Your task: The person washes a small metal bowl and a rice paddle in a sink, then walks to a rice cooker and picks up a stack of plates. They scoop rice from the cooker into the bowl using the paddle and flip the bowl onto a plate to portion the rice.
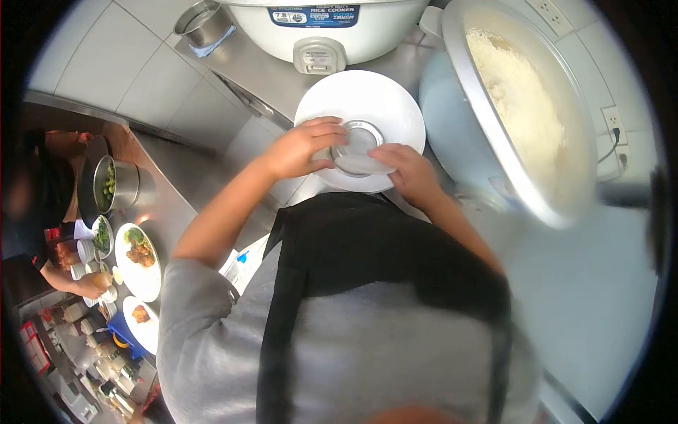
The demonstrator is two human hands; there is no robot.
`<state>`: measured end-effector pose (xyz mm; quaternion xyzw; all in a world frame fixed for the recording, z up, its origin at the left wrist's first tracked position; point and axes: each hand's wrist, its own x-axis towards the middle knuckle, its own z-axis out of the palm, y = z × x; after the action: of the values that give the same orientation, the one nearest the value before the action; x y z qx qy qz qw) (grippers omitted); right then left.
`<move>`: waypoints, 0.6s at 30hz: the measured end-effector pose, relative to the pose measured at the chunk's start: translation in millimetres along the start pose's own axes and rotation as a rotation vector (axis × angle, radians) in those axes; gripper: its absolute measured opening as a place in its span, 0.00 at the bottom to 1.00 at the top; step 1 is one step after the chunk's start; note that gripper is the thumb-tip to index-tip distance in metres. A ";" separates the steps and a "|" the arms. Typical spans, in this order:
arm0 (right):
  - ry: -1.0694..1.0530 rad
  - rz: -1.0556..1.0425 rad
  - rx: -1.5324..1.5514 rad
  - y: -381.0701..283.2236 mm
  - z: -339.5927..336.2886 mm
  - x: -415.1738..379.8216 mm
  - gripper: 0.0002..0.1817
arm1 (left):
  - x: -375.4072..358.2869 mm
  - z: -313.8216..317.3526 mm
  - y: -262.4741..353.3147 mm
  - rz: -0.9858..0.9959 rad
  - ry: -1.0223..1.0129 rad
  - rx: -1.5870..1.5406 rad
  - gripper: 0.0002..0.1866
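Note:
A small round metal bowl sits over the white plate on the counter in front of me. My left hand grips its left side, with fingertips on the rim and the thumb lower down. Between the fingers of my right hand is a flat, pale translucent piece, which overlaps the lower right of the bowl. I cannot tell exactly what that piece is.
Behind the plate stands a white rice cooker. A large open pot of rice is at the right. Top left is a metal container with a blue cloth. At left, another person's hand is near plated food and a pot.

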<state>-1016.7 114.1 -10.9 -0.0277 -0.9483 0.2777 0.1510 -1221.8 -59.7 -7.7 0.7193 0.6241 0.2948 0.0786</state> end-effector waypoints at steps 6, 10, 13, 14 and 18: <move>-0.144 0.027 -0.048 -8.9 4.0 15.2 0.21 | 19.5 6.4 -12.3 0.062 -0.154 -0.017 0.21; -0.122 0.038 -0.017 -2.9 -0.7 13.7 0.22 | 14.4 -0.1 -13.3 0.097 -0.098 -0.026 0.22; 0.122 0.211 0.045 -1.8 -3.7 -9.7 0.21 | -5.4 -5.2 -23.7 -0.214 0.253 0.015 0.23; 0.184 0.398 0.104 -6.5 -3.0 -23.4 0.21 | -16.0 -2.2 -32.4 -0.378 0.403 0.036 0.23; 0.526 0.734 0.361 -17.2 25.7 -39.7 0.25 | -32.3 16.8 -61.8 -0.931 0.472 -0.770 0.23</move>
<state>-986.1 80.8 -33.0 -0.4029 -0.7423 0.4563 0.2801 -1267.2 -73.1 -61.7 0.2098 0.7207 0.5829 0.3112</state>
